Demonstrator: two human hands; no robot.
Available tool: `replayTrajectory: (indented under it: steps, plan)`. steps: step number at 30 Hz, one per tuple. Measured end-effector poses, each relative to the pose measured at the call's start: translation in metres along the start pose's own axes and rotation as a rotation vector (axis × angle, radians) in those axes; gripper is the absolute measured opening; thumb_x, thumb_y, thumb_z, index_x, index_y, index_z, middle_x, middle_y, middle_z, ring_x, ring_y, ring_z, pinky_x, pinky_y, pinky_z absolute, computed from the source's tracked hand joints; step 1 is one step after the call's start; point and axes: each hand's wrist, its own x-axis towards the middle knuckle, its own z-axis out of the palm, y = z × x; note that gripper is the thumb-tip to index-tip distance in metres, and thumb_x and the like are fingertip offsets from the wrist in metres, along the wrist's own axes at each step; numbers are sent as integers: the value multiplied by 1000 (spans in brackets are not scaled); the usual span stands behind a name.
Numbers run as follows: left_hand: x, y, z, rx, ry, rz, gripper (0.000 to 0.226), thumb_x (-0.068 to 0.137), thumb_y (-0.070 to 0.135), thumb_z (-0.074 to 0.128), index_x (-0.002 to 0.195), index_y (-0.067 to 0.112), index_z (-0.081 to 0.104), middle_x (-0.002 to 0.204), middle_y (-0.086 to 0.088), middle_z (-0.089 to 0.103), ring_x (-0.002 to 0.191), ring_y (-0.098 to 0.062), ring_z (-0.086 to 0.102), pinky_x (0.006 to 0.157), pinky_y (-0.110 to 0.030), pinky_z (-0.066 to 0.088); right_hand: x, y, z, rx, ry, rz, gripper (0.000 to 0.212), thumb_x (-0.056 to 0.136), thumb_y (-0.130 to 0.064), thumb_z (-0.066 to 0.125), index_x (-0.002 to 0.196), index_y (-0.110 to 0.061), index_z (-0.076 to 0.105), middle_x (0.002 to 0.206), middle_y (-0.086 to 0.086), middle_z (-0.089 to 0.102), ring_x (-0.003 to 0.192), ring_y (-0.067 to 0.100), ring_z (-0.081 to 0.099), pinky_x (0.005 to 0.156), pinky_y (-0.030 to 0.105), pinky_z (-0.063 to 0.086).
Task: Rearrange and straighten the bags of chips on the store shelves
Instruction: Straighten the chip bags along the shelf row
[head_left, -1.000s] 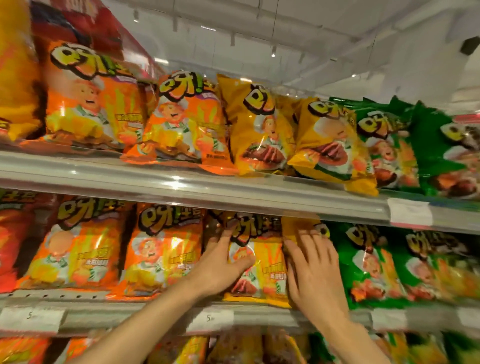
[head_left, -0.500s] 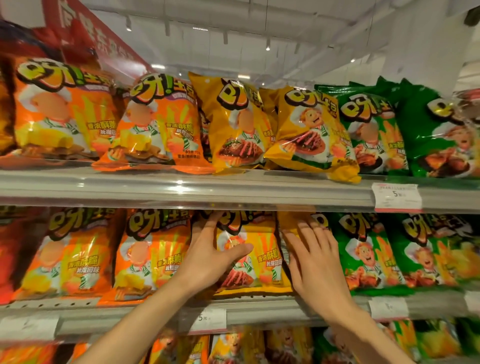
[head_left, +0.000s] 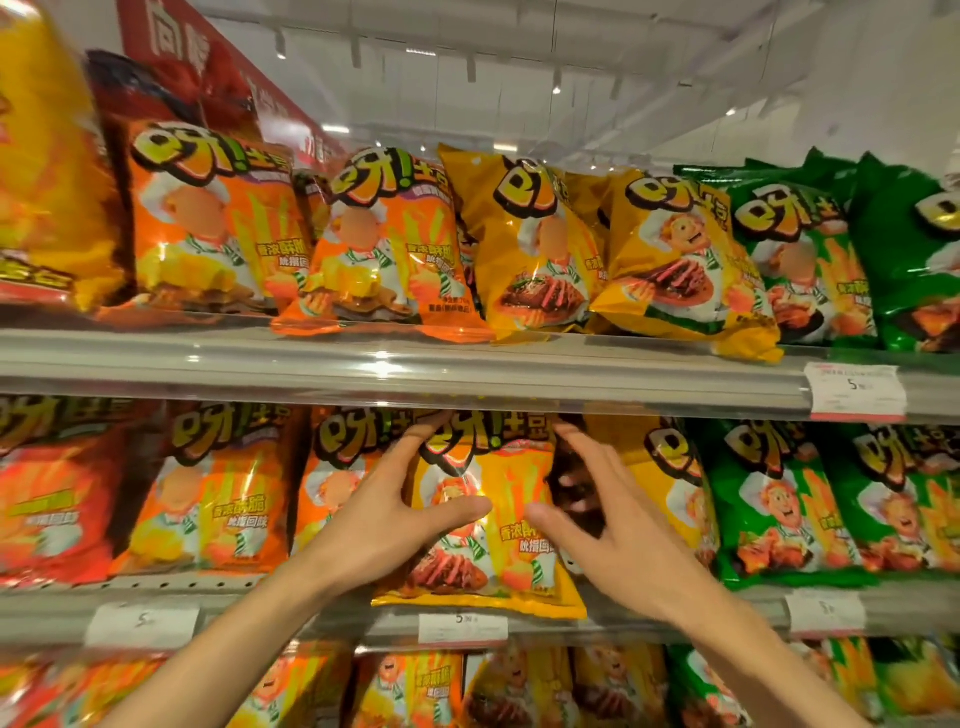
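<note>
A yellow chip bag (head_left: 498, 525) stands upright at the front of the middle shelf (head_left: 332, 618). My left hand (head_left: 384, 514) grips its left edge, thumb across the front and fingers behind. My right hand (head_left: 597, 514) wraps its right edge, thumb on the front, fingers reaching into the dark gap behind it. A second yellow bag (head_left: 660, 483) stands just right of that gap. On the upper shelf (head_left: 467, 369), two yellow bags (head_left: 535, 249) (head_left: 675, 260) lean and overlap.
Orange bags (head_left: 218, 488) fill the middle shelf to the left and green bags (head_left: 789, 493) to the right. The upper shelf holds orange bags (head_left: 208, 223) and green bags (head_left: 800, 249) too. White price tags (head_left: 857, 389) hang on the rails. More bags sit on the lower shelf (head_left: 519, 686).
Both hands went from lying flat on the bags to gripping the yellow bag's two edges. The right hand's fingers slid behind it. The camera moved closer.
</note>
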Motion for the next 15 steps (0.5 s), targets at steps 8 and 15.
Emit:
replayTrajectory:
  steps: [8, 15]
  plan:
    - [-5, 5, -7, 37, -146, 61, 88, 67, 79, 71, 139, 71, 21, 122, 68, 20, 113, 43, 17, 98, -12, 26, 12, 0, 11, 453, -244, 124, 110, 60, -49, 93, 140, -66, 19, 136, -32, 52, 125, 3, 55, 101, 33, 50]
    - [6, 7, 7, -94, -119, 46, 91, 64, 51, 89, 129, 69, 28, 107, 67, 37, 102, 42, 33, 77, 9, 33, 10, 9, 1, 460, -228, 149, 119, 54, -48, 96, 141, -66, 16, 146, -18, 45, 131, 8, 50, 102, 38, 50]
